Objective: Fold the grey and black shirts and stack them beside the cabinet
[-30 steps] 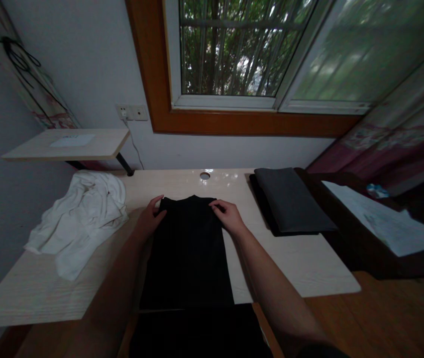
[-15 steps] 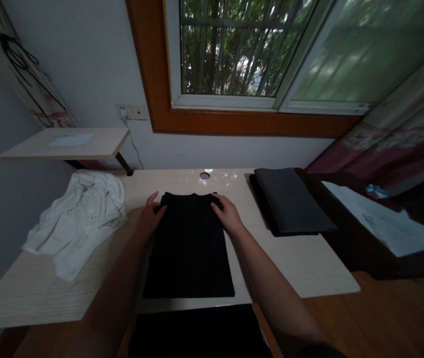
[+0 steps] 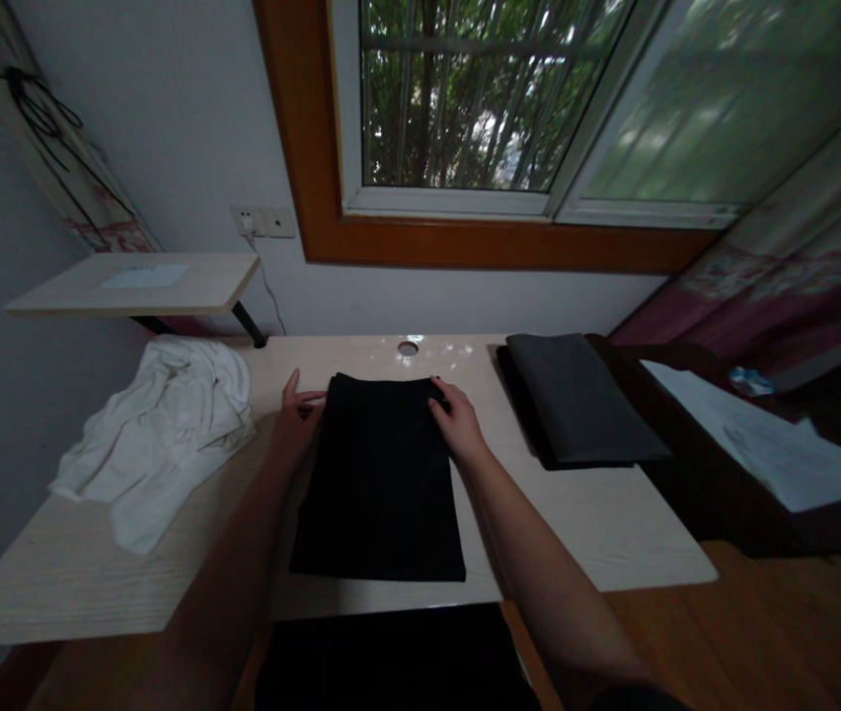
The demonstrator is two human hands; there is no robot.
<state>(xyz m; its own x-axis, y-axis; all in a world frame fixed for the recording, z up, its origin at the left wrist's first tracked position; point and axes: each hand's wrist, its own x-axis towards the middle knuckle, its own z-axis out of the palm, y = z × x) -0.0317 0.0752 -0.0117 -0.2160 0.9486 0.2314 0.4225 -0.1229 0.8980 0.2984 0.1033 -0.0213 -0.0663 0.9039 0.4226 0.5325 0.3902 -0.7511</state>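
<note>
A black garment [image 3: 383, 479], folded into a flat rectangle, lies on the pale wooden desk [image 3: 554, 533] in front of me. My left hand [image 3: 296, 420] is at its upper left edge, fingers apart, the tips close to or touching the fabric. At the upper right corner, my right hand [image 3: 460, 420] has its thumb on top and its fingers bent at the far edge, holding the corner. To the right lies a stack of folded dark grey and black clothes [image 3: 575, 400]. A crumpled white cloth [image 3: 169, 425] is heaped on the left.
A small raised shelf [image 3: 198, 286] with a paper on it stands at the back left. Behind the desk are a wall socket [image 3: 264, 221] and a window. On the right, a dark surface carries a large white sheet [image 3: 761, 434]. A dark seat [image 3: 398, 657] is below the front edge.
The folded black garment has shifted slightly away from me and to the right, its far edge now straighter. My left fingers have moved off its top to its side.
</note>
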